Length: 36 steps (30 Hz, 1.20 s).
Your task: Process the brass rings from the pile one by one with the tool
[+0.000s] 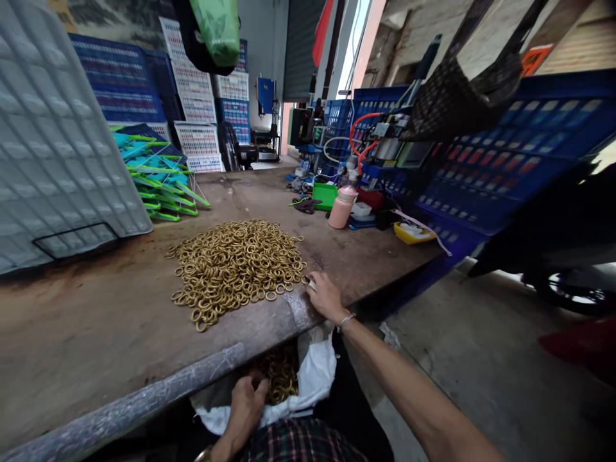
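Note:
A heap of brass-coloured rings (240,260) is spread over the worktable (110,327). My right hand (325,296) rests at the heap's right edge near the table's front, its fingers curled, with one brass-coloured ring at the fingertips. Below the table edge, my left hand (248,399) is over the mouth of a white woven sack (318,372). Its fingers are bent together, and whatever they hold is hidden. More brass-coloured rings (282,378) lie inside the sack, beside that hand.
A pale translucent container (62,141) stands at left, beside green and blue plastic pieces (163,179). A pink bottle (342,206), a green tray (325,196) and a yellow dish (412,233) sit at the right rear. Blue crates (520,154) stand beyond the table's right side.

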Tool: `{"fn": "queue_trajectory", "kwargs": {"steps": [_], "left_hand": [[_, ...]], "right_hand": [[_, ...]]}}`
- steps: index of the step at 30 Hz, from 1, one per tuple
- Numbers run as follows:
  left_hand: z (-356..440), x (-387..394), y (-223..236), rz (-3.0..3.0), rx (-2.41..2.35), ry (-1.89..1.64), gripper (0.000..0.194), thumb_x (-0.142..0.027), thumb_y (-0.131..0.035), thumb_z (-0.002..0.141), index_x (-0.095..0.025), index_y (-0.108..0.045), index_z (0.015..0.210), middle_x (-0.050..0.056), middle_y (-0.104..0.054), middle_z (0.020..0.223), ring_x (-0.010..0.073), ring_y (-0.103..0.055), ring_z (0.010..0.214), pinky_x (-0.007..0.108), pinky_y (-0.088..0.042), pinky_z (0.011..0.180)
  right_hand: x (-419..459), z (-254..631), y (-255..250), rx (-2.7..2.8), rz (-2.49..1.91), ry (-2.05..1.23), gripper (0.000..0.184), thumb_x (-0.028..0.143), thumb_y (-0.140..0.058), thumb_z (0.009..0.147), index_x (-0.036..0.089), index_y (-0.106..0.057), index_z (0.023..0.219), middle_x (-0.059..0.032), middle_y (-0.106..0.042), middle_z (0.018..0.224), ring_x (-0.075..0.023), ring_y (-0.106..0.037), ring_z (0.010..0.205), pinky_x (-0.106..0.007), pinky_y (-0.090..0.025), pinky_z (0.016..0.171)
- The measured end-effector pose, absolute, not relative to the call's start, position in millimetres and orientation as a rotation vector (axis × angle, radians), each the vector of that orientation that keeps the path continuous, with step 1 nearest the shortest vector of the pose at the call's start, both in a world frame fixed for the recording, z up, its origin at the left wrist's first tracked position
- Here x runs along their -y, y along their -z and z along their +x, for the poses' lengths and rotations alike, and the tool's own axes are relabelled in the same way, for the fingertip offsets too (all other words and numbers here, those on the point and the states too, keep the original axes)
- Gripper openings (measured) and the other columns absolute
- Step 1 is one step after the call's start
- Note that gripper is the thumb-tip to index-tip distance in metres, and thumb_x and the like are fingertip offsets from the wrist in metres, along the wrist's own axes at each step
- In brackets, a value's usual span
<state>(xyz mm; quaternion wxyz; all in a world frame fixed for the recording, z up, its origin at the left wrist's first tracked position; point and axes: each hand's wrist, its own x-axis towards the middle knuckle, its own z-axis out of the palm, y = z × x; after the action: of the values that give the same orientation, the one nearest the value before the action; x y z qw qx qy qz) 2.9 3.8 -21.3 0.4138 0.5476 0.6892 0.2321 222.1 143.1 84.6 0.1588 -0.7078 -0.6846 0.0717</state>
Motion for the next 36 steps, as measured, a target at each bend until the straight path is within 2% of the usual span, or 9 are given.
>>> {"fn": "queue_trajectory", "kwargs": {"steps": [5,8,13,15,18,20,23,32,36], "left_hand": [[1,1,28,1.452,-1.720,-0.672,0.034,-0.030,-0.052,0.068,-0.013,-0.065,0.094,0.013,-0.071,0.091,0.0271,-0.063,0.090,0.037,-0.044,0.084],[2,3,18,1.489,-1.624,-0.725,0.025,-0.029,-0.050,0.070,-0.016,-0.066,0.084,0.011,-0.070,0.086,0.0249,-0.063,0.086,0.035,-0.044,0.081],[7,6,-26,1.447,-1.311,-0.726,0.014,-0.028,-0.054,0.071,-0.017,-0.061,0.066,0.004,-0.063,0.066,0.0175,-0.057,0.066,0.028,-0.044,0.064],[8,5,-46,1.317,-1.230,-0.759,0.019,-0.032,-0.052,0.075,-0.016,-0.060,0.069,0.003,-0.060,0.064,0.0149,-0.055,0.063,0.025,-0.043,0.059],[8,-2,-69,1.059,-1.276,-0.920,0.029,-0.041,-0.050,0.078,-0.016,-0.058,0.088,0.002,-0.060,0.069,0.0127,-0.054,0.059,0.023,-0.043,0.052],[8,-10,-79,0.932,-1.373,-1.043,0.039,-0.046,-0.053,0.075,-0.016,-0.054,0.100,-0.001,-0.057,0.065,0.0100,-0.048,0.048,0.020,-0.038,0.041],[4,-21,-86,0.853,-1.415,-1.134,0.048,-0.048,-0.057,0.071,-0.015,-0.050,0.106,-0.005,-0.053,0.059,0.0068,-0.041,0.039,0.018,-0.034,0.037],[-9,-18,-81,0.870,-1.423,-1.176,0.033,-0.048,-0.058,0.072,-0.015,-0.056,0.078,-0.007,-0.044,0.050,0.0053,-0.036,0.040,0.018,-0.030,0.039],[-9,-17,-75,1.096,-1.530,-1.221,0.025,-0.041,-0.055,0.076,-0.016,-0.058,0.074,-0.005,-0.049,0.054,0.0073,-0.041,0.046,0.019,-0.034,0.045]], "right_hand": [[-159,214,-78,2.161,-2.165,-0.069,0.025,0.035,-0.042,0.089,0.024,-0.049,0.111,-0.0064,-0.051,0.103,-0.0200,-0.060,0.080,-0.029,-0.041,0.064],[-158,211,-73,2.183,-2.175,0.039,0.023,0.030,-0.037,0.090,0.022,-0.051,0.108,-0.0068,-0.051,0.102,-0.0200,-0.061,0.075,-0.028,-0.040,0.060],[-155,219,-67,2.119,-2.158,0.040,0.023,0.020,-0.036,0.089,0.019,-0.056,0.102,-0.0078,-0.054,0.100,-0.0171,-0.059,0.074,-0.026,-0.040,0.061],[-149,219,-67,2.070,-1.981,-0.041,0.022,0.016,-0.039,0.086,0.018,-0.057,0.098,-0.0079,-0.056,0.096,-0.0173,-0.057,0.078,-0.026,-0.040,0.065],[-127,202,-70,1.994,-1.571,-0.351,0.021,0.020,-0.038,0.087,0.016,-0.058,0.087,-0.0060,-0.059,0.082,-0.0169,-0.054,0.078,-0.025,-0.040,0.070],[-108,183,-74,1.946,-1.368,-0.670,0.024,0.026,-0.036,0.090,0.016,-0.057,0.082,-0.0027,-0.058,0.074,-0.0146,-0.053,0.070,-0.023,-0.040,0.066],[-83,155,-81,1.902,-1.204,-0.991,0.028,0.033,-0.037,0.090,0.017,-0.055,0.077,0.0010,-0.055,0.067,-0.0119,-0.049,0.062,-0.022,-0.038,0.060],[-66,124,-88,1.970,-1.148,-1.200,0.026,0.030,-0.039,0.088,0.017,-0.051,0.070,0.0036,-0.047,0.060,-0.0104,-0.041,0.057,-0.022,-0.033,0.056],[-66,121,-86,1.856,-1.229,-1.333,0.028,0.030,-0.041,0.086,0.018,-0.044,0.061,0.0055,-0.041,0.054,-0.0093,-0.038,0.053,-0.021,-0.030,0.053]]}}
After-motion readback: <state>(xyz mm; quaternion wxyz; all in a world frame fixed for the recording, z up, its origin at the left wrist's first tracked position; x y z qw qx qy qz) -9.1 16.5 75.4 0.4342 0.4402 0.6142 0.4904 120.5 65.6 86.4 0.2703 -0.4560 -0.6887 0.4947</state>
